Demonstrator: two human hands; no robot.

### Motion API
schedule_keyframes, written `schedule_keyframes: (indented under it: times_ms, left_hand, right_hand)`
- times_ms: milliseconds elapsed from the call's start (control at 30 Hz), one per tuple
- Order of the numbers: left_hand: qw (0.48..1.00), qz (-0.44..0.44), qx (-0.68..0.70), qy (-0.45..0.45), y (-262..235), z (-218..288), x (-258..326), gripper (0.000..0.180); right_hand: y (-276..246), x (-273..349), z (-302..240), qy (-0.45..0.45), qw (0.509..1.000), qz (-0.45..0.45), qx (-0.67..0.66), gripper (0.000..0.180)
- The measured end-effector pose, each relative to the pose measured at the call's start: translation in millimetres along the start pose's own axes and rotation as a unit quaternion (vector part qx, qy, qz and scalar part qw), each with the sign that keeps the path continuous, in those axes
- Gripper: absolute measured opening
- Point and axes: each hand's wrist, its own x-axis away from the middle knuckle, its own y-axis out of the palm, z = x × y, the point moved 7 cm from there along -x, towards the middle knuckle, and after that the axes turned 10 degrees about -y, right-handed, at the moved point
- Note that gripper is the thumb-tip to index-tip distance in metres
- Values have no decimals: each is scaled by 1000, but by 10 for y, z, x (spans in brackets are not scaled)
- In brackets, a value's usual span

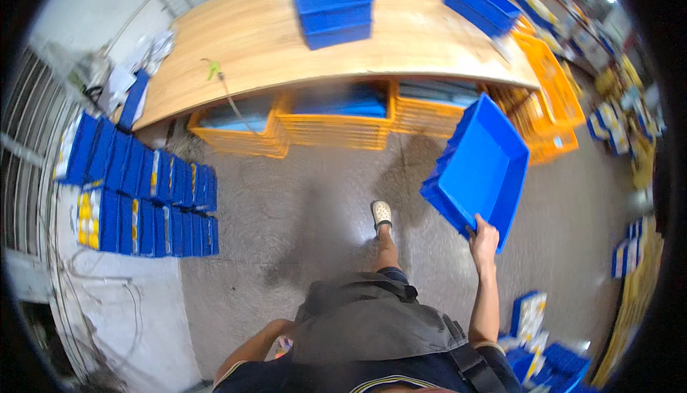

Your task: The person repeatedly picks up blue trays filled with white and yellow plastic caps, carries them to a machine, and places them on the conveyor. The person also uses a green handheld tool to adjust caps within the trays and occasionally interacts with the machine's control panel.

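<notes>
With my right hand (484,240) I grip the near rim of a rectangular blue plastic tray (481,167) at right, before the pale wooden table (418,35); I cannot tell my hidden left hand's state.

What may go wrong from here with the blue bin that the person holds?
The right hand grips the blue bin near one end only, so it might twist or slip. Its far end appears close to the wooden table and the orange crates, so it might knock them; the exact gap is unclear.
</notes>
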Motion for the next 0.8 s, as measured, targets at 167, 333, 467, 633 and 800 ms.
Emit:
schedule_keyframes:
  times_ms: [167,333,467,633,800]
  left_hand:
    - [988,12,144,60,-318,563,-162,48]
    - [965,31,253,62,-493,807,298,46]
    - [703,107,697,90,-413,571,823,47]
    - [265,135,953,61,-571,-474,973,42]
    - [109,241,958,114,-1786,-2778,1490,43]
  right_hand:
    - [846,-2428,294,-149,986,14,72,20]
    - [1473,-4321,15,-137,971,-117,157,21]
    - [1566,-4823,-1473,-299,950,86,16,47]
    - [2690,-4766,-3784,-438,854,-154,-233,42]
    - [3619,-5264,-5814,-490,800,-123,-325,44]
